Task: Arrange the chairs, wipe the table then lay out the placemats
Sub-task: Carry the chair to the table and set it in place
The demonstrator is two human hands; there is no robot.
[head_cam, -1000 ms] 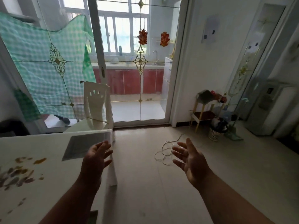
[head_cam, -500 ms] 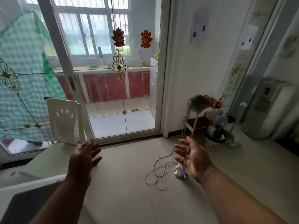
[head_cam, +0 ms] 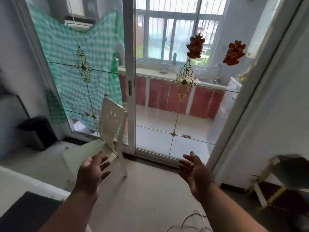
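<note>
Closer now than a moment ago, both hands reach toward the white chair [head_cam: 111, 131] by the glass door [head_cam: 167, 97]. Left hand [head_cam: 91, 174] and right hand [head_cam: 194, 173] are spread and empty, touching nothing. Chair arranging looks barely started; the table [head_cam: 25, 181] awaits wiping, the placemat [head_cam: 25, 213] laying.

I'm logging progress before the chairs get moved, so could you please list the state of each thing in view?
White chair: upright by the glass door, untouched.
Left hand: open, empty.
Right hand: open, empty.
Sliding glass door: shut.
Cord: loose on the floor.
</note>
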